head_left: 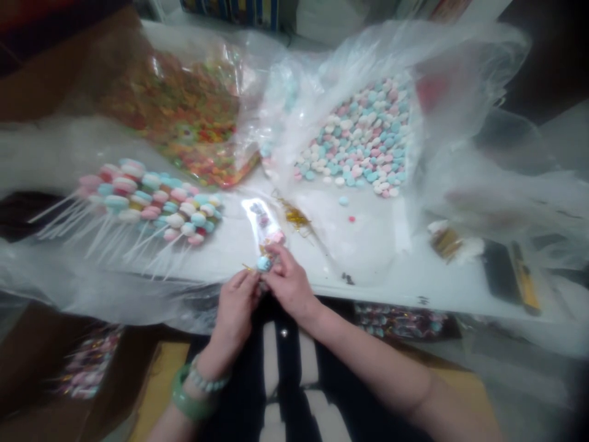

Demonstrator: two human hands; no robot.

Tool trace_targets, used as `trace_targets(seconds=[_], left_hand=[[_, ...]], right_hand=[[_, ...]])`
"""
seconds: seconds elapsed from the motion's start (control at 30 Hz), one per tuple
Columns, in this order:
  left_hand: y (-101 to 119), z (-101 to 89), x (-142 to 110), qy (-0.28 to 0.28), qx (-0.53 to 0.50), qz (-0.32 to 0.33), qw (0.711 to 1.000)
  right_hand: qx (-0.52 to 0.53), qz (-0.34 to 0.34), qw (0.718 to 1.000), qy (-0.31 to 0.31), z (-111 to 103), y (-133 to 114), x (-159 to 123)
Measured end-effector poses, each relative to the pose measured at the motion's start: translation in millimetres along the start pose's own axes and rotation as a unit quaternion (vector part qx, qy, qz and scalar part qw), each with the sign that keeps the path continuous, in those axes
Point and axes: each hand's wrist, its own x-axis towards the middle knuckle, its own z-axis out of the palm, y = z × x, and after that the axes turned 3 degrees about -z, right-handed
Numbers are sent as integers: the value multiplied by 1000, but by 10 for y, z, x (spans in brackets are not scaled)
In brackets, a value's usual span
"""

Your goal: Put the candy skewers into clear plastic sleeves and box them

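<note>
A small see-through bag [259, 216] with marshmallow sweets on a stick lies at the table's near edge, its mouth end between my hands. My left hand [237, 304] is closed in a pinch at this end, and a gold twist tie [247, 267] sticks out beside its fingertips. Pressed against the bag from the other side, my right hand [292, 285] has thumb and fingers closed on it. A pale blue sweet [264, 264] shows between both hands. Farther back lies a bunch of gold twist ties [296, 216]. The stick's lower end is hidden by my fingers.
To the left rest several marshmallow skewers [151, 199] with white sticks. Behind are a bag of orange and green gummies [197, 123] and an open bag of pastel sweets [363, 135]. A yellow box cutter [524, 279] lies far right. Below are boxes with packed sweets [89, 362].
</note>
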Motion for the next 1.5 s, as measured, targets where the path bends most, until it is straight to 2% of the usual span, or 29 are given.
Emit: trace_targets(seconds=[0.13, 0.27, 0.33, 0.4, 0.47, 0.57, 0.67, 0.7, 0.73, 0.8, 0.87, 0.9, 0.93, 0.97, 1.0, 1.07, 1.1, 1.13, 1.17, 1.2, 1.23, 1.27, 1.3, 1.33, 1.37, 1.4, 1.43, 1.5], left_hand=[[-17, 62, -30, 13, -51, 23, 998], [0, 59, -13, 8, -34, 52, 998], [47, 28, -13, -24, -2, 45, 999], [100, -25, -31, -99, 16, -8, 995], [132, -106, -58, -191, 12, -91, 977], [152, -287, -71, -293, 8, -176, 940], [307, -478, -31, -336, 81, -192, 918], [415, -521, -17, -338, 120, -182, 916], [545, -548, -10, -342, 163, -166, 911], [826, -541, -29, -350, 258, -110, 894], [1036, -459, -105, -328, 379, -17, 865], [1086, -397, -161, -276, 424, 56, 861], [1094, -328, -225, -201, 450, 134, 860], [1065, -258, -289, -117, 456, 204, 858], [1005, -190, -347, -55, 452, 246, 856], [843, -82, -420, 26, 433, 294, 852], [762, -51, -426, 61, 415, 309, 853], [693, -38, -412, 95, 386, 318, 861], [640, -44, -382, 126, 341, 315, 877], [604, -67, -343, 143, 283, 292, 902], [584, -106, -302, 134, 215, 241, 937], [574, -153, -267, 98, 145, 162, 971], [571, -205, -243, 36, 82, 63, 994], [567, -256, -231, -41, 30, -42, 998], [560, -305, -233, -116, -4, -135, 984], [546, -350, -244, -175, -18, -198, 964], [528, -391, -260, -211, -17, -224, 951], [492, -470, -288, -244, 27, -195, 950]], right_hand=[[48, 26, 998, 36, 0, -119, -22], [129, 109, 985, -40, -48, -183, 63], [175, 128, 973, -77, -102, -190, 113], [208, 123, 965, -108, -173, -218, 138], [190, 97, 962, -170, -241, -287, 121], [57, 7, 959, -278, -283, -437, 18], [-108, -156, 942, -275, -254, -572, -123], [-162, -225, 923, -267, -242, -613, -157], [-216, -302, 889, -269, -235, -655, -179], [-324, -449, 783, -284, -239, -753, -176], [-416, -532, 676, -295, -253, -860, -110], [-448, -539, 648, -299, -255, -906, -56], [-465, -524, 649, -297, -248, -940, 6], [-461, -490, 683, -283, -229, -958, 74], [-429, -441, 745, -257, -197, -956, 142], [-313, -319, 877, -177, -98, -895, 256], [-250, -264, 921, -142, -38, -841, 294], [-193, -221, 948, -121, 23, -778, 316], [-149, -194, 963, -115, 78, -709, 321], [-121, -187, 968, -116, 120, -641, 314], [-108, -191, 968, -118, 146, -579, 296], [-100, -199, 968, -116, 152, -526, 273], [-102, -214, 965, -112, 140, -484, 249], [-113, -233, 960, -106, 113, -454, 224], [-132, -254, 952, -109, 77, -433, 198], [-157, -278, 939, -124, 39, -420, 172], [-187, -305, 923, -142, 5, -410, 143], [-243, -327, 900, -158, -38, -390, 83]])
